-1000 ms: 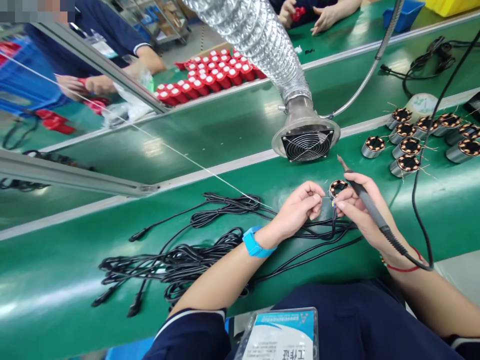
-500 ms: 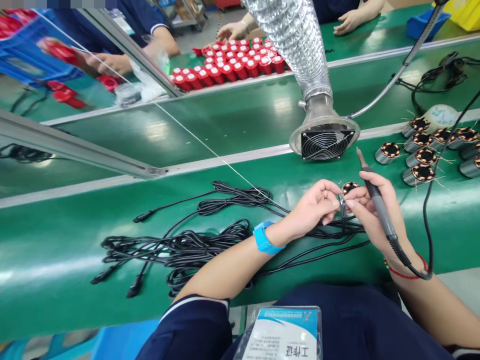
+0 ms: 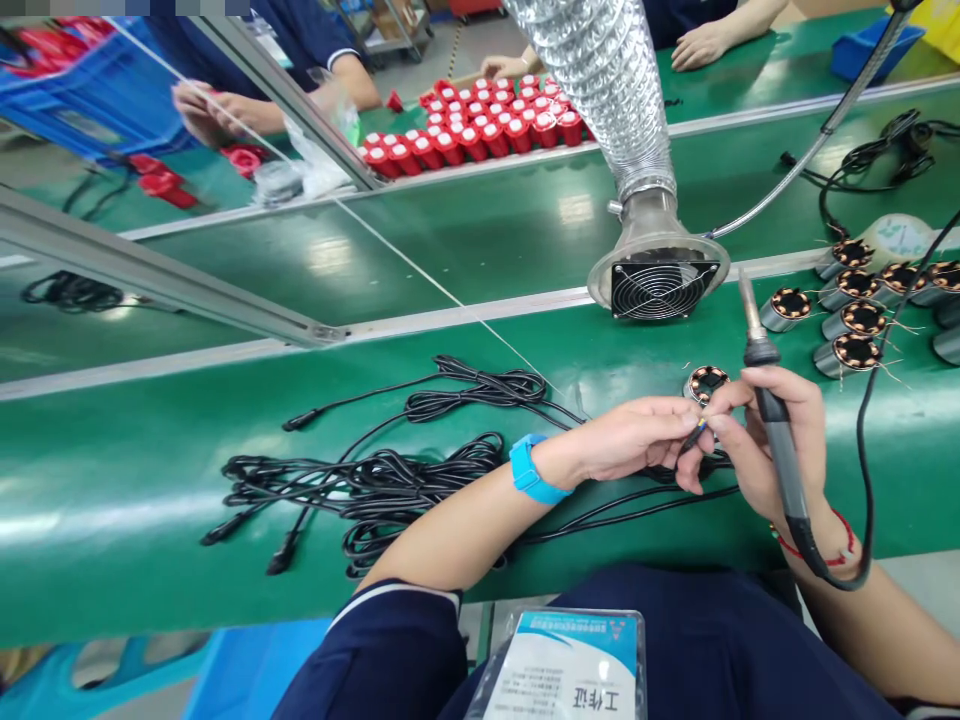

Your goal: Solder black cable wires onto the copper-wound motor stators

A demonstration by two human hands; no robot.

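A black cable's end (image 3: 692, 437) with small yellow and blue wires is pinched in my left hand (image 3: 645, 435). My right hand (image 3: 761, 450) has a soldering iron (image 3: 781, 455) lying across it, tip pointing up and away. Its thumb and forefinger meet at the coloured wires, touching or nearly touching my left fingertips. Just beyond the fingers a motor stator (image 3: 707, 382) with copper windings stands on the green bench, partly hidden by my hands. Bundled black cables (image 3: 420, 480) lie to the left, some passing under my forearm and hands.
A fume duct with a fan grille (image 3: 660, 290) hangs above the bench's back edge. More stators (image 3: 855, 320) stand at the right, beside the iron's cord. Across the partition are red parts (image 3: 480, 125), a blue crate (image 3: 90, 95) and co-workers' hands (image 3: 225, 110).
The soldering iron has swung more upright in my right hand. Both hands have come slightly lower, and the cable end has tilted. The view has shifted a little.
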